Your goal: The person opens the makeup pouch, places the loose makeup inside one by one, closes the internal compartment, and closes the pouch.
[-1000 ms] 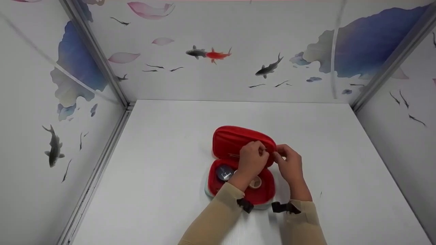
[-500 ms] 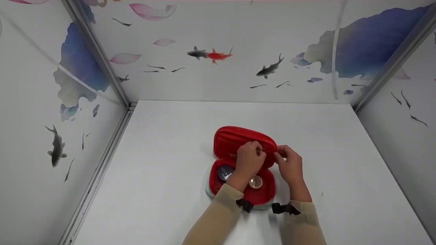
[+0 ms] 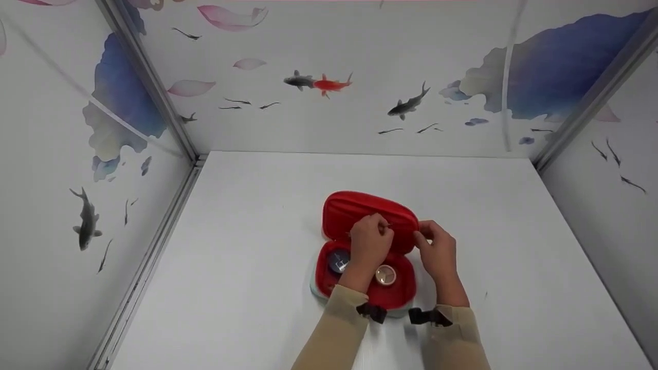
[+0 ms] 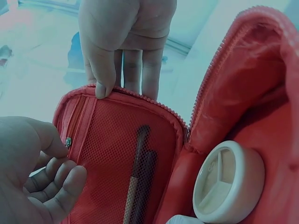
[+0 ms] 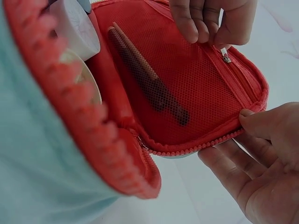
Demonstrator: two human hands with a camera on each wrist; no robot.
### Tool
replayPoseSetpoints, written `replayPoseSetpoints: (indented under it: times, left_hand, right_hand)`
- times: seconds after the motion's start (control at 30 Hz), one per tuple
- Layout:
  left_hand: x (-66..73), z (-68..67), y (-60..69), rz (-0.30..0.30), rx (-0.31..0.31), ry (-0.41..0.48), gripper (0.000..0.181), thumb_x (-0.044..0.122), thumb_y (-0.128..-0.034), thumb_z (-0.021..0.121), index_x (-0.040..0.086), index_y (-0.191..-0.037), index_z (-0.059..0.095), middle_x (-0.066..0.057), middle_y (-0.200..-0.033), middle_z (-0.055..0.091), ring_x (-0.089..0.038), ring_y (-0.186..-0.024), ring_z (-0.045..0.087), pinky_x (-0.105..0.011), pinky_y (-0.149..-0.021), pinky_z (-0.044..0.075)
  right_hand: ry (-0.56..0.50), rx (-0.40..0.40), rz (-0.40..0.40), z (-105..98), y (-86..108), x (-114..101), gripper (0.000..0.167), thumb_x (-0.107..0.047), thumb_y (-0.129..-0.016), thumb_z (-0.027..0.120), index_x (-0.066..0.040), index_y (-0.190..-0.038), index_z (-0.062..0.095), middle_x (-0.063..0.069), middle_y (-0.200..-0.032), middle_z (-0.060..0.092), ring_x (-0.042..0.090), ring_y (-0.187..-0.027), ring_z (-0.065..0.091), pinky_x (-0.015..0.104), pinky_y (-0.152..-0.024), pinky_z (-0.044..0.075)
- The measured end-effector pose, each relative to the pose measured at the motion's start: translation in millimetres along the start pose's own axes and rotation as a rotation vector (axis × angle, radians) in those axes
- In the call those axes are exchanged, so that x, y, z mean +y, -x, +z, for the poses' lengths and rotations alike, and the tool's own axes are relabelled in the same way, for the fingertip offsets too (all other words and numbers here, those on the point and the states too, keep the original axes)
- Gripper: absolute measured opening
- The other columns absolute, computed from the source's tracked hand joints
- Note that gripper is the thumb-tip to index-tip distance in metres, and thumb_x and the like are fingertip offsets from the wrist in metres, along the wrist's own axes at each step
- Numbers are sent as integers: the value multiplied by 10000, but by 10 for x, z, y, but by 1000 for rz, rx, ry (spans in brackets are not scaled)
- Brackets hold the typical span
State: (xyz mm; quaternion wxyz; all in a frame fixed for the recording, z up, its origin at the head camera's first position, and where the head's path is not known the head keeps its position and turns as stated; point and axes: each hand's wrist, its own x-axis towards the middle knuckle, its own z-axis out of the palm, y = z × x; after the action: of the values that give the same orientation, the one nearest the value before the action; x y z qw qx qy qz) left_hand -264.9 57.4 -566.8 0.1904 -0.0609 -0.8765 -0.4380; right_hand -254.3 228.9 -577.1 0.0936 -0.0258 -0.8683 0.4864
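Observation:
An open red-lined cosmetic bag (image 3: 398, 299) lies on the white table, lid raised. My left hand (image 3: 371, 240) pinches the zipper pull (image 5: 225, 54) of the mesh pocket (image 4: 110, 140) inside the lid. Two makeup brushes (image 5: 145, 70) lie behind the mesh. With thumb and fingers, my right hand (image 3: 437, 252) holds the rim of the lid (image 5: 219, 137) at its right end; the thumb is on the inner side. In the base sit a round three-section compact (image 4: 229, 182) and a dark round-lidded container (image 3: 338, 261), partly covered by my left wrist in the head view.
White panels printed with fish and leaves stand at the back (image 3: 329, 118) and both sides. A metal rail (image 3: 149, 267) runs along the table's left edge. White table surface (image 3: 247, 231) surrounds the bag.
My left hand has slid leftward along the pocket zipper, away from the lid's right end, uncovering more of the compact. The right hand keeps its hold on the lid.

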Motion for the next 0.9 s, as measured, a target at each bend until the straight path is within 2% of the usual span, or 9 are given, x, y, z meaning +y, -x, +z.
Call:
replayPoseSetpoints:
  times: [0.27, 0.47, 0.9]
  left_hand:
    - [-21, -22, 30, -35, 37, -2, 69, 67, -889, 728, 127, -857, 729, 1, -793, 685, -125, -754, 611, -273, -740, 530]
    - [-55, -38, 45, -47, 38, 24, 69, 76, -921, 710, 124, -878, 738, -2, -793, 684, -120, -750, 607, -271, -744, 524]
    - [-150, -125, 43, -74, 84, 47, 83, 43, -902, 714, 112, -867, 744, -16, -797, 704, -120, -745, 622, -271, -716, 540]
  right_hand:
    - [19, 13, 0, 18, 16, -4, 180, -88, -1052, 647, -71, -1219, 712, 140, -1173, 763, 289, -1140, 713, 155, -830, 544]
    - [21, 44, -25, 46, 19, 31, 166, -52, -1033, 664, -51, -1191, 716, 145, -1128, 767, 285, -1105, 719, 108, -787, 520]
    - [25, 21, 10, 63, 46, 36, 174, -63, -1055, 628, -67, -1214, 700, 139, -1154, 758, 277, -1131, 707, 163, -832, 546]
